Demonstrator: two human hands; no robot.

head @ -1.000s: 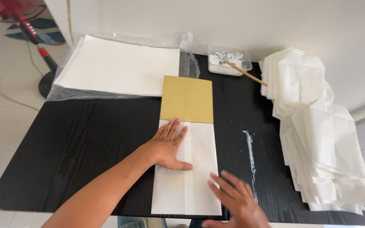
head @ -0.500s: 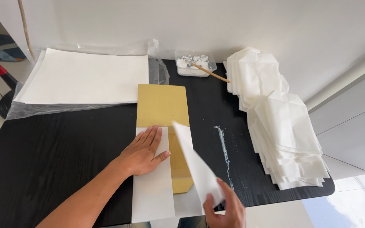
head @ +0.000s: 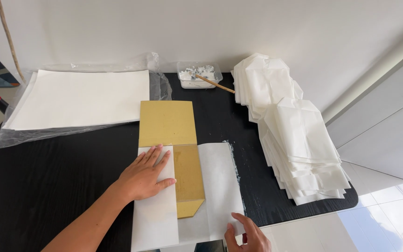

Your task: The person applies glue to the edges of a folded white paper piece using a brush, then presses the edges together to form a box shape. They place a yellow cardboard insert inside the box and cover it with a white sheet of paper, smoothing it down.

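A white paper sheet [head: 218, 186] lies on the black table [head: 57, 177] around a tan cardboard template [head: 169, 123]. My left hand [head: 145, 175] presses flat on the sheet's left flap [head: 157, 219], which is folded over the cardboard. My right hand [head: 248, 233] pinches the lower right corner of the sheet's right flap, which lies unfolded flat on the table. The cardboard's lower part [head: 188, 179] shows between the two flaps.
A stack of large white sheets [head: 78, 98] on clear plastic sits at the back left. A small tub of white paste [head: 199, 74] with a wooden stick [head: 215, 84] stands at the back. Piles of finished white paper bags [head: 290, 126] fill the right side. A paste smear [head: 234, 158] marks the table.
The right flap, folded over the cardboard a second ago, was lifted by my right hand and now lies open flat to the right. My left hand stayed pressed on the left flap.
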